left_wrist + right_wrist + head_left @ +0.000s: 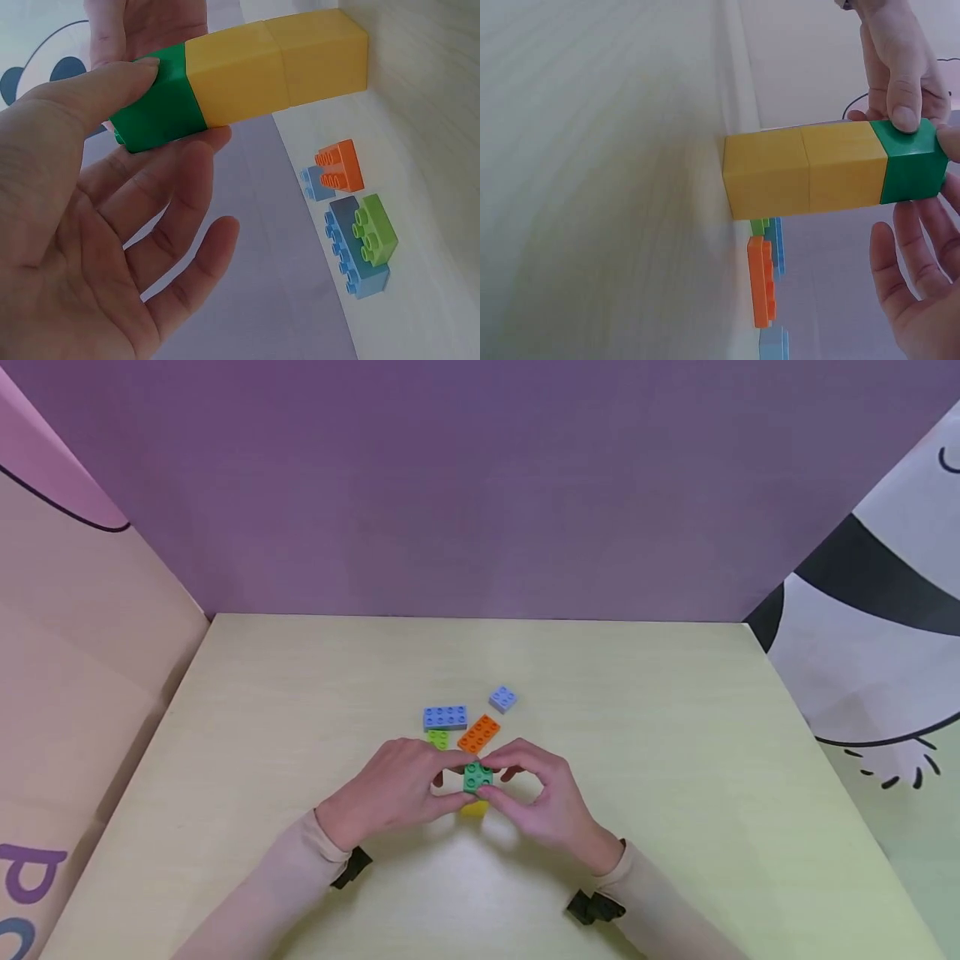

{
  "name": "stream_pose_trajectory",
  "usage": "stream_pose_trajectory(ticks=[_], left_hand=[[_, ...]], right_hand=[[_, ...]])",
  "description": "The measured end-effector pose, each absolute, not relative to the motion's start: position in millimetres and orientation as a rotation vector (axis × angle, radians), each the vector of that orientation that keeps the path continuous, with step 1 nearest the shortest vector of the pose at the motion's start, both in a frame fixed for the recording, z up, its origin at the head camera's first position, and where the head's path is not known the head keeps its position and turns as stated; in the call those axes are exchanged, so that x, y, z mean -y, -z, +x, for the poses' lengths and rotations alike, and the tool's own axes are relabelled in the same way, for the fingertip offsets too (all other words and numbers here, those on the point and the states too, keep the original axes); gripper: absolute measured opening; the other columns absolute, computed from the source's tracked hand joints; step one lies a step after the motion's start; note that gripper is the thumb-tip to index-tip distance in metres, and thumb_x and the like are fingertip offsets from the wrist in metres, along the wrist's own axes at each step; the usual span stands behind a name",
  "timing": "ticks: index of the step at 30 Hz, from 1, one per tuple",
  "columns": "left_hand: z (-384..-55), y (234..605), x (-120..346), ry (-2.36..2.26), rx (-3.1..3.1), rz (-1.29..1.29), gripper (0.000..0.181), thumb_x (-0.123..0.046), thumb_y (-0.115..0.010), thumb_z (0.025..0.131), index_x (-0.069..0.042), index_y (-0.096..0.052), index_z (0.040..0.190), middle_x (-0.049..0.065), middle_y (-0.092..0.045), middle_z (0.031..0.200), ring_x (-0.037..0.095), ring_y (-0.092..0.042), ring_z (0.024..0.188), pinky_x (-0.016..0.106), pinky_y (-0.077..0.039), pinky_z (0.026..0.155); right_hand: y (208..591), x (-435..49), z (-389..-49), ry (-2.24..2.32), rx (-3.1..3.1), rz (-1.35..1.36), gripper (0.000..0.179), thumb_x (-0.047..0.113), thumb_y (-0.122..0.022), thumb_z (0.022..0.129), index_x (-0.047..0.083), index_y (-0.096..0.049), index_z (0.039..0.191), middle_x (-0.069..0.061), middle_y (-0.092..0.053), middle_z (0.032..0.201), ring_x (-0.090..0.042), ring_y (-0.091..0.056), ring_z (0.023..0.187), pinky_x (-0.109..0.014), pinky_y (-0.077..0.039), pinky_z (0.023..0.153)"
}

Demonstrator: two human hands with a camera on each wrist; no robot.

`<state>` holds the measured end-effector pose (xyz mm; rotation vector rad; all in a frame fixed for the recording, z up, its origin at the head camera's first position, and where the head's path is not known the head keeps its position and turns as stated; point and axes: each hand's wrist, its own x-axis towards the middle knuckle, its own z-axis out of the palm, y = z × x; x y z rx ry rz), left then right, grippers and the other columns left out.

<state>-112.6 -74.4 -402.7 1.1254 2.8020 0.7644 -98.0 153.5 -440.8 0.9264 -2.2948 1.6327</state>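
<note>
A small green brick (477,778) with studs on top crowns a stack, the upper yellow brick (234,75) directly under it and the lower yellow brick (326,58) at the bottom. The stack stands upright on the table, its base meeting the surface in both wrist views. My left hand (393,789) pinches the green brick between thumb and fingers from the left side. From the right, my right hand (546,797) pinches the same brick, its thumb at the near corner. The other fingers of both hands curve loosely beside the stack.
Just beyond the hands lie a long blue brick (445,718), a lime green brick (438,739), an orange brick (478,734) and a small blue brick (502,698). A purple wall (480,493) closes off the table's (637,718) far edge, with printed panels along both sides.
</note>
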Motion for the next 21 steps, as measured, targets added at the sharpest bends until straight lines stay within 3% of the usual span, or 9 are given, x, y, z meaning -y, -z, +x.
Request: stream_pose_trajectory(ticks=[7, 15, 21], left_hand=[[-111, 408, 75, -0.807, -2.784, 1.057, 0.038, -0.046, -0.074, 0.087, -0.025, -0.072, 0.119, -0.012, -0.074, 0.085, -0.002, -0.058, 0.069, 0.018, -0.044, 0.059], [-109, 419, 77, -0.908, -2.771, 1.039, 0.038, -0.043, -0.073, 0.088, -0.027, -0.069, 0.123, -0.013, -0.074, 0.100, -0.003, -0.058, 0.073, 0.018, -0.046, 0.062], [-114, 418, 86, -0.885, -2.724, 0.975, 0.034, -0.027, -0.072, 0.088, -0.028, -0.069, 0.122, -0.017, -0.072, 0.105, 0.002, -0.062, 0.082, 0.023, -0.049, 0.071]], right_hand=[[438, -153, -97, -1.617, 2.304, 0.931, 0.030, 0.003, -0.081, 0.080, 0.012, -0.072, 0.107, -0.003, -0.072, 0.098, -0.013, -0.067, 0.090, -0.029, -0.057, 0.075], [418, -148, -91, -1.620, 2.340, 0.914, 0.029, -0.007, -0.079, 0.077, 0.002, -0.069, 0.102, -0.010, -0.071, 0.097, -0.017, -0.066, 0.090, -0.032, -0.057, 0.072], [432, -152, -94, -1.668, 2.367, 0.891, 0.029, -0.001, -0.079, 0.080, 0.009, -0.069, 0.105, -0.007, -0.071, 0.100, -0.013, -0.065, 0.093, -0.038, -0.058, 0.071]])
